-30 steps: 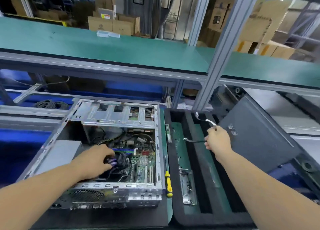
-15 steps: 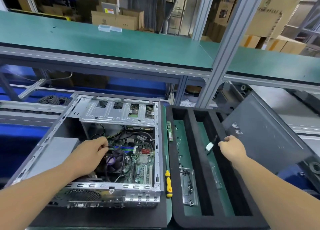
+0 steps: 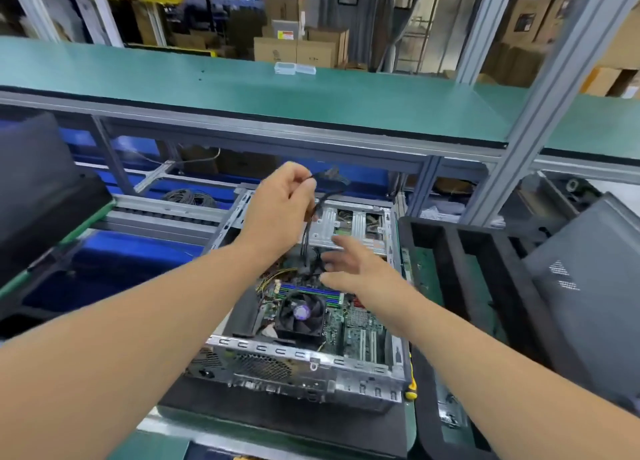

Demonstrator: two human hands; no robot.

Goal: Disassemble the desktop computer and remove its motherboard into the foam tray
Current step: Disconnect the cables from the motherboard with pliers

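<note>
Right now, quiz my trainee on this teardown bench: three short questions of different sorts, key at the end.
1. True or false: the motherboard already lies in the foam tray.
2. What does the left hand hold? A) a yellow-handled screwdriver B) a bundle of black cables C) the side panel
3. Fill in: the right hand is ____, fingers spread above the open computer case.

Key:
1. False; it sits inside the case, the cooler fan on it.
2. B
3. open
</note>
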